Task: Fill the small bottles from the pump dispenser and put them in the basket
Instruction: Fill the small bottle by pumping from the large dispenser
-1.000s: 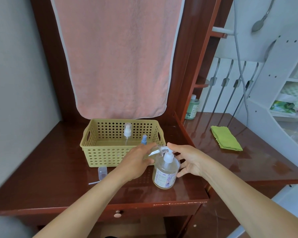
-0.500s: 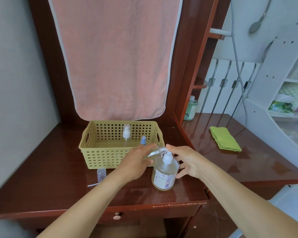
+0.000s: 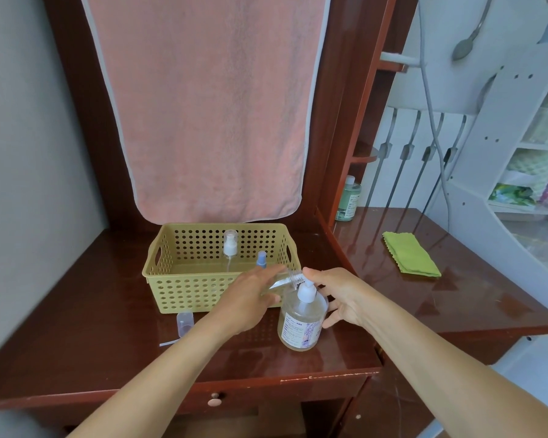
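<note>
The left hand (image 3: 250,298) is gripping the small bottle (image 3: 285,279), fingers curled round its body, tilting the open neck towards the spout of the pump dispenser (image 3: 301,320). The right hand (image 3: 339,295) is hovering open, fingers spread, one fingertip by the pump head. Pressing slowly with the neck right under the spout should be avoiding spills. The basket (image 3: 187,292) is standing just behind.

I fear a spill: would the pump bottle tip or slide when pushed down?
Probably not tip: the pump bottle looks nearly full, so heavy, with a wide base. It might slide, as the table is glossy.
</note>
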Demonstrator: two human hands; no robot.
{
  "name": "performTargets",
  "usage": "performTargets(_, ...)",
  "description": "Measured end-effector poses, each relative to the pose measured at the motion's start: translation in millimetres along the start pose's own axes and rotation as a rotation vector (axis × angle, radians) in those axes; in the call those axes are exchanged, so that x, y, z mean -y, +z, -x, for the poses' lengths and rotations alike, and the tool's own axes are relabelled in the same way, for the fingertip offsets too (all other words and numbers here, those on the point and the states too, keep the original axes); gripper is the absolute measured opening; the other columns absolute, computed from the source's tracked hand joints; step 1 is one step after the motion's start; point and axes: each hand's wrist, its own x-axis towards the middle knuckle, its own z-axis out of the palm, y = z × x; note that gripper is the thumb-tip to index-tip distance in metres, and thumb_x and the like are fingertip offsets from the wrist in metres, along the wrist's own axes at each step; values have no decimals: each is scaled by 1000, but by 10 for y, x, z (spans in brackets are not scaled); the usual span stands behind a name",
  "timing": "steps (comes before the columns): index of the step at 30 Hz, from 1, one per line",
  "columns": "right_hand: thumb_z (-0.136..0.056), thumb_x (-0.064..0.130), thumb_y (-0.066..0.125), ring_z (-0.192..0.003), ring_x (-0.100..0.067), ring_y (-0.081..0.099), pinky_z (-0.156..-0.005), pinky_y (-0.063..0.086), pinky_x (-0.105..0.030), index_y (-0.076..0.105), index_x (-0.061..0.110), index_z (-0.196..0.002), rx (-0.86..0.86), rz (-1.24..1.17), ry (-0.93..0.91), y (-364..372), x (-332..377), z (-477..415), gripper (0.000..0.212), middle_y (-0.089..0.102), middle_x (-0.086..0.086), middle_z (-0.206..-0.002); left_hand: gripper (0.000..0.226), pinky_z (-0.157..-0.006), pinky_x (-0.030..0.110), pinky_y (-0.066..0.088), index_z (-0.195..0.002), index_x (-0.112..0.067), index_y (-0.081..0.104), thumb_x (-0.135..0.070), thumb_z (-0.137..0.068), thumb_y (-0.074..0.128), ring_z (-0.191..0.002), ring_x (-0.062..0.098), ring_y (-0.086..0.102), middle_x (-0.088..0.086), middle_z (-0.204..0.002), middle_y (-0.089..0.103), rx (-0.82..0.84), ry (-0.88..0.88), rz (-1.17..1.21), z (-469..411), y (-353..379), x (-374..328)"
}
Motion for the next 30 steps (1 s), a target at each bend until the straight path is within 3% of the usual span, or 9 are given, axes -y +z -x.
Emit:
performTargets(3,-92,40,57,-111,-38,54,-94,41,-60,60,11,-106,10,-15,-1,-20,-10,12,33,58,-6,-90,53,-101,34,41,-138,-35,43,-14,-92,59,-118,13,49,-3,-131,54,-8,7,-1,9,-8,-4)
performTargets(5,-91,43,58,-99,-35,57,-96,41,-60,61,13,-97,39,-31,3,-45,-14,27,31,59,-7,-93,53,-101,32,41,-138,-35,43,-14,-92,59,-118,12,49,-3,-132,53,-16,5,13,17,-3,-9)
performTargets(8,-89,46,59,-83,-31,58,-97,41,-60,62,14,-96,54,-46,11,-73,-19,28,34,59,-12,-100,52,-100,27,39,-137,-34,44,-13,-92,59,-118,9,49,-5,-133,52,-24,7,40,16,3,-10)
performTargets(14,-91,42,57,-78,-29,58,-86,45,-57,61,12,-94,10,-11,-1,-48,-5,-30,31,60,-9,-92,53,-102,30,40,-138,-35,43,-15,-92,60,-120,10,48,-6,-134,51,-34,12,34,-2,1,1)
performTargets(22,-90,43,60,-90,-32,59,-90,46,-56,62,10,-102,8,-6,-4,-59,-33,-35,35,61,-10,-97,55,-104,32,40,-139,-35,41,-15,-91,60,-124,10,48,-6,-138,50,-24,3,23,-13,10,22)
performTargets(27,-88,46,61,-91,-35,58,-93,43,-59,60,8,-113,32,-21,15,-77,6,-28,45,59,-16,-107,53,-99,25,38,-137,-34,45,-14,-91,60,-114,5,49,-6,-133,53,-34,28,44,-6,-14,8)
performTargets(30,-89,44,60,-106,-42,55,-93,43,-60,59,8,-117,21,-16,14,-64,10,-44,46,57,-17,-112,53,-100,27,39,-138,-35,43,-14,-91,60,-114,5,48,-5,-133,52,-29,22,44,-22,-11,8)
